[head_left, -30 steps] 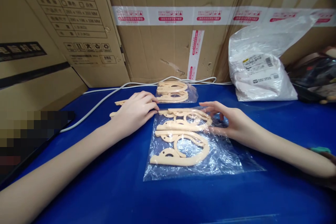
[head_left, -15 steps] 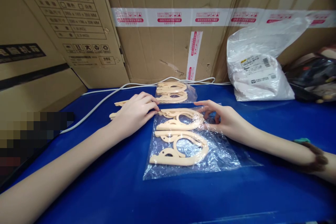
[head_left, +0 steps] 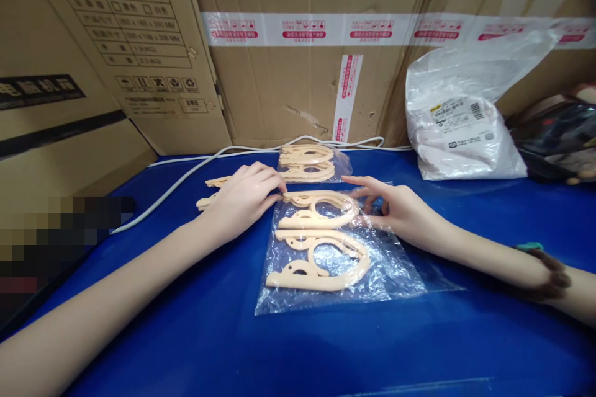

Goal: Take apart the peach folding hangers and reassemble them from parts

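A clear plastic bag (head_left: 395, 267) lies flat in front of me, with beige folding hangers inside, one folded hanger (head_left: 347, 282) nearer me and another (head_left: 305, 221) behind it. At the bag's upper left corner, my left hand (head_left: 249, 198) is closed, thumb and forefinger pinching the left end of the rear hanger. My right hand (head_left: 388, 205) has its thumb and curled fingers around that hanger's right end, forefinger stretched out above. Whether plastic lies between fingers and hanger is hard to see. More beige hangers (head_left: 205, 203) stick out behind my left hand, partly hidden.
Another bagged set of hangers (head_left: 307, 164) lies farther back on the blue table (head_left: 298, 353). A white cable (head_left: 162, 201) runs along the back and left. Cardboard boxes (head_left: 279, 87) wall the rear and left. A white parcel bag (head_left: 465, 130) stands at the back right.
My right hand has shifted very slightly left along the rear hanger. Both hands stay at its ends, and the view has moved a little.
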A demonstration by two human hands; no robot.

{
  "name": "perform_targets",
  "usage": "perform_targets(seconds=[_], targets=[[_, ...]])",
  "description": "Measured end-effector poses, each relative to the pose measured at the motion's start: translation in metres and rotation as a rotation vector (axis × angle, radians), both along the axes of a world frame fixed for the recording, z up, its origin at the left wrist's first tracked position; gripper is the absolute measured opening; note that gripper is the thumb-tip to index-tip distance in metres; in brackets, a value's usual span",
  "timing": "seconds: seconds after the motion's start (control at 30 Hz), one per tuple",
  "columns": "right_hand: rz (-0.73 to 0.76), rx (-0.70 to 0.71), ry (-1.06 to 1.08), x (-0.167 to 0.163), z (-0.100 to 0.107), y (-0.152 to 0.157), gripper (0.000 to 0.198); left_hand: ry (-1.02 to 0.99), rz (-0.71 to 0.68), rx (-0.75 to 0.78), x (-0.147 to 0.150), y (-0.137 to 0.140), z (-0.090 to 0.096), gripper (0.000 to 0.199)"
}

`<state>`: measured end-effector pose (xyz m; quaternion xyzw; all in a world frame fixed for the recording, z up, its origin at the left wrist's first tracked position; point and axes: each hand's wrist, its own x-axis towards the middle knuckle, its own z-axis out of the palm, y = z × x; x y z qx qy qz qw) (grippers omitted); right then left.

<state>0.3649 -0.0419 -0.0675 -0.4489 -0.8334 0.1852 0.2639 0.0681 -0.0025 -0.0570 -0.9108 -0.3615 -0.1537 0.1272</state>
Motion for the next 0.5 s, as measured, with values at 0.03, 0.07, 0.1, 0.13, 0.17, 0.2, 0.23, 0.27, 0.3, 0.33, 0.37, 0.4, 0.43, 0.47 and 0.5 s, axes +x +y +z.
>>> perform_targets(seconds=[0.03,0.07,0.1,0.13,0.17,0.2,0.23,0.27,0.3,0.33,0.37,0.4,0.43,0.47,0.5], targets=[[0.001,0.001,0.002,-0.0001,-0.0003,0.0002,0.059,0.0,-0.001,-0.001,0.0001,0.0,0.0003,0.013],[0.003,0.002,0.001,-0.0001,-0.0006,0.0005,0.059,-0.002,-0.003,-0.003,0.0001,0.0,0.0006,0.013],[0.003,0.005,-0.001,-0.0002,-0.0008,0.0007,0.059,-0.005,-0.003,-0.006,0.0,-0.0002,0.001,0.013],[0.001,0.011,-0.006,-0.0004,-0.001,0.0009,0.059,-0.009,-0.001,-0.01,0.0,-0.0004,0.0015,0.013],[-0.005,0.017,-0.014,-0.0006,-0.0012,0.001,0.059,-0.013,0.001,-0.013,0.0,-0.0007,0.002,0.014],[-0.015,0.024,-0.024,-0.0008,-0.0013,0.001,0.059,-0.018,0.003,-0.017,0.0,-0.0011,0.0025,0.016],[-0.028,0.032,-0.037,-0.0011,-0.0012,0.0008,0.058,-0.022,0.007,-0.021,0.0,-0.0015,0.0031,0.017],[-0.042,0.039,-0.05,-0.0013,-0.0012,0.0005,0.058,-0.023,0.011,-0.026,0.0,-0.0018,0.0037,0.018],[-0.056,0.046,-0.061,-0.0015,-0.0012,0.0002,0.058,-0.024,0.016,-0.033,0.0,-0.0021,0.0043,0.019],[-0.066,0.05,-0.071,-0.0017,-0.0011,-0.0003,0.058,-0.024,0.021,-0.041,0.0,-0.0024,0.0049,0.02],[-0.074,0.055,-0.079,-0.0018,-0.0011,-0.0009,0.058,-0.025,0.027,-0.047,0.0,-0.0027,0.0054,0.021],[-0.079,0.058,-0.087,-0.0019,-0.0012,-0.0015,0.058,-0.025,0.03,-0.052,0.0,-0.0031,0.0059,0.022],[-0.084,0.061,-0.093,-0.002,-0.0012,-0.0021,0.058,-0.024,0.029,-0.053,-0.0002,-0.0034,0.0063,0.022],[-0.088,0.066,-0.099,-0.002,-0.0012,-0.0027,0.058,-0.022,0.024,-0.052,-0.0004,-0.0038,0.0066,0.023],[-0.09,0.071,-0.106,-0.0021,-0.0011,-0.0034,0.058,-0.019,0.017,-0.049,-0.0007,-0.0042,0.0069,0.023]])
